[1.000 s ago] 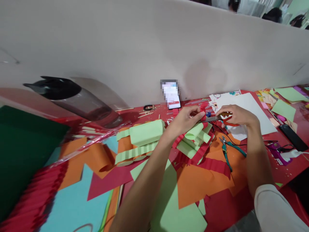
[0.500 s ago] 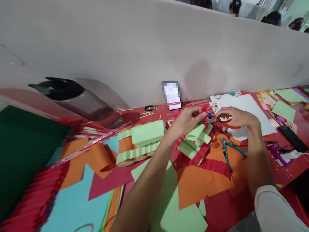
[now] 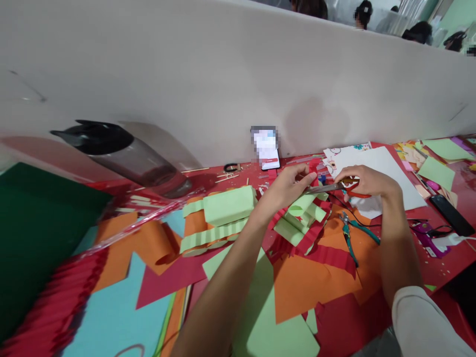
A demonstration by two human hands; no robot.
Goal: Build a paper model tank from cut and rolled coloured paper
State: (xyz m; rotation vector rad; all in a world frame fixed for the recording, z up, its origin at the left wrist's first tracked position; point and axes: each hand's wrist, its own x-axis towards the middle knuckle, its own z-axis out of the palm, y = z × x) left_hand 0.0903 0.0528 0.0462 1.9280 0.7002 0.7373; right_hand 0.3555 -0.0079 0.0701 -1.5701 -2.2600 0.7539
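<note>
My right hand (image 3: 366, 181) is closed around the handles of a pair of scissors (image 3: 329, 188), whose blades point left toward my other hand. Red paper (image 3: 314, 168) is pinched between the thumb and fingers of my left hand (image 3: 292, 183), right by the blade tips. Below both hands lies a model of curled light green strips (image 3: 305, 213) and pleated red paper (image 3: 330, 258). Left of my forearm is a second paper model (image 3: 226, 206), green and orange with ridged green bands. Green-handled pliers (image 3: 349, 233) rest on orange paper beneath my right hand.
A dark-lidded bottle (image 3: 122, 153) leans at the left near a green board (image 3: 44, 248). A phone (image 3: 267, 148) stands against the white partition (image 3: 186, 74). White paper (image 3: 386, 178) and a black phone (image 3: 451, 214) lie right. Coloured sheets cover the red table.
The scissor blades look more closed and lie a little lower beside the left fingers. Both hands stay nearly in place, and the view has shifted slightly.
</note>
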